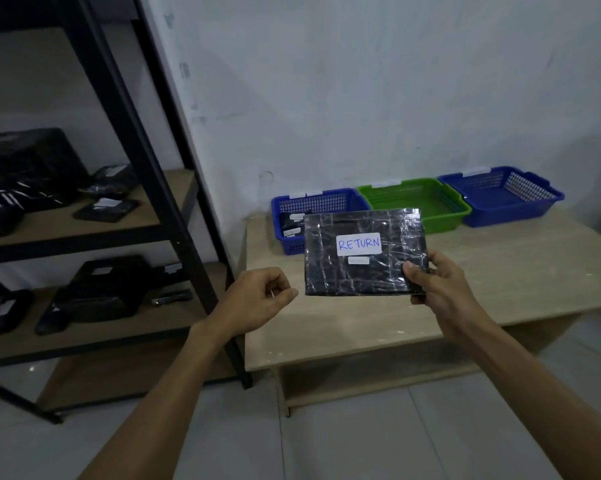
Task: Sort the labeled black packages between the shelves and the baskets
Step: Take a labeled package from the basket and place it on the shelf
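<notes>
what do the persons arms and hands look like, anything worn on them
The left hand and right hand wear no gloves, and no watch, ring or wristband shows. Both arms are bare down to the frame edge, with no sleeves in view.

The held package (344, 278) hides the near right corner of the left blue basket (285, 206) at its eleven o'clock, the right hand (444, 289) has its fingers out of sight behind it, its small lower label (358, 260) is too tiny to read, and at nine o'clock the big shelf package (32, 161) is cut off at the left edge.
</notes>
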